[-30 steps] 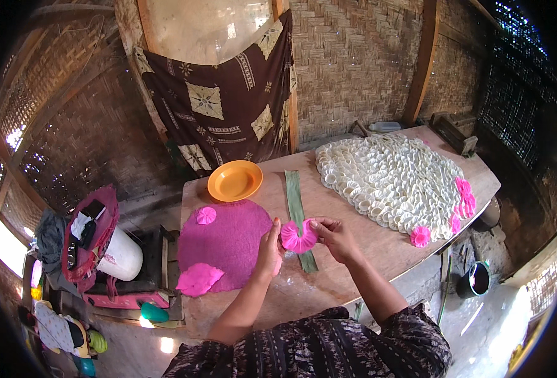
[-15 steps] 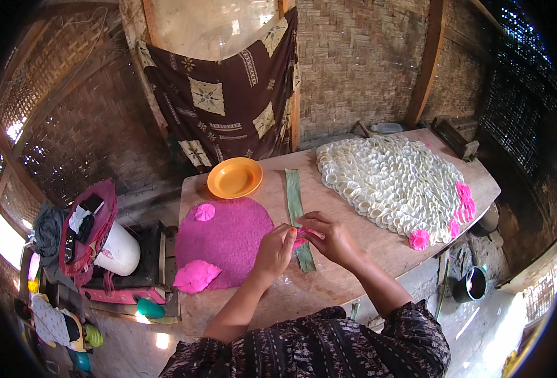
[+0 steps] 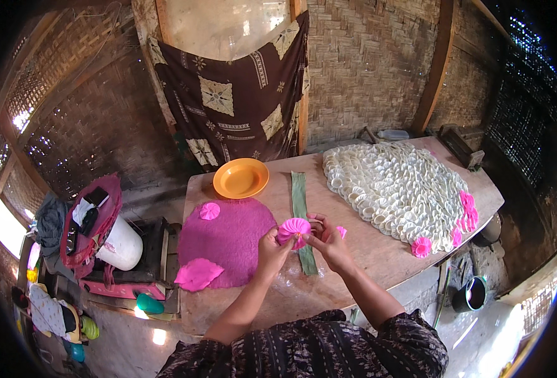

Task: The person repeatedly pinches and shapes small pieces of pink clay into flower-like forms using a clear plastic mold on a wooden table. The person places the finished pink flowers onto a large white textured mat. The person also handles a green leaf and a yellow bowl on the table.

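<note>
Both hands meet over the wooden table [image 3: 379, 252] and hold one pink folded, pleated round piece [image 3: 293, 229]. My left hand [image 3: 271, 246] pinches it from the left and below. My right hand [image 3: 327, 240] grips its right side, with a bit of pink showing behind the fingers. Under the hands lies a long green leaf strip [image 3: 300, 208]. To the left lies a round magenta mat [image 3: 231, 236] with a small pink rosette [image 3: 210, 211] on it and a flat pink piece [image 3: 198, 274] at its near edge.
An orange plate [image 3: 240, 177] stands at the table's far side. A large heap of white folded pieces [image 3: 395, 189] covers the right part, with pink ones [image 3: 467, 211] along its right edge and one [image 3: 421, 247] at the front. A white bucket [image 3: 122, 242] stands left of the table.
The pink piece, spread between my hands a second ago, has been gathered and folded into a rounded pleated shape. Both hands stayed together above the green strip.
</note>
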The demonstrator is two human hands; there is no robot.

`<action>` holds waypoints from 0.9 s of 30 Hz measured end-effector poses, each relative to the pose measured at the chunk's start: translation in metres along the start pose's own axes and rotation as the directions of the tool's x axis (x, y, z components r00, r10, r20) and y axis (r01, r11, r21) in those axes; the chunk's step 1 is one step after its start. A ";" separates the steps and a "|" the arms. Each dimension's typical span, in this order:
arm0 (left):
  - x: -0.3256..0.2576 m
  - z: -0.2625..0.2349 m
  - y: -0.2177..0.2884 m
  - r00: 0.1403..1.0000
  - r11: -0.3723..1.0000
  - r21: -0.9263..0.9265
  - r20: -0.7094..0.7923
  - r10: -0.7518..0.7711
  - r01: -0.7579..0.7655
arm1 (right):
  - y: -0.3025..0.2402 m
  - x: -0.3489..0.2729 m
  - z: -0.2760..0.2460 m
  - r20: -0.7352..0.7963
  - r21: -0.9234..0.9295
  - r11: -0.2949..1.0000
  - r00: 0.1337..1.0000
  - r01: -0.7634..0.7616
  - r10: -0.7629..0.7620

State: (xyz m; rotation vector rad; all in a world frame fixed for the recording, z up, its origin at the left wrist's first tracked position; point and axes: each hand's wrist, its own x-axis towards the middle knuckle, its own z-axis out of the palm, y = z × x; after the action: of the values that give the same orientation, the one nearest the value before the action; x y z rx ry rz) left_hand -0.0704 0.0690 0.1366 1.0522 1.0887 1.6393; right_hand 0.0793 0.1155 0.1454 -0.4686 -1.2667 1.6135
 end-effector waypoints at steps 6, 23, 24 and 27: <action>-0.001 -0.011 0.036 0.954 0.760 0.585 0.257 0.158 -0.283 | -0.007 0.005 -0.004 0.079 -0.154 0.987 0.995 -0.042 0.055; 0.002 -0.037 0.018 0.988 0.986 -0.156 -0.154 0.033 -0.057 | 0.021 0.017 0.032 -0.008 0.373 0.908 0.979 -0.188 0.206; 0.003 -0.038 0.014 0.985 0.970 -0.222 -0.161 0.061 -0.097 | 0.025 0.018 0.034 -0.009 0.379 0.906 0.978 -0.188 0.207; 0.014 -0.055 0.004 0.977 0.999 -0.012 -0.213 0.029 -0.033 | 0.039 0.022 0.033 -0.083 0.125 0.983 0.985 -0.137 0.148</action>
State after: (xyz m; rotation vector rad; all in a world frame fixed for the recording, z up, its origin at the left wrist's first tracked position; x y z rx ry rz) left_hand -0.1268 0.0698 0.1290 0.9020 1.2010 1.8145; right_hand 0.0263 0.1193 0.1290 -0.5635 -1.0819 1.7563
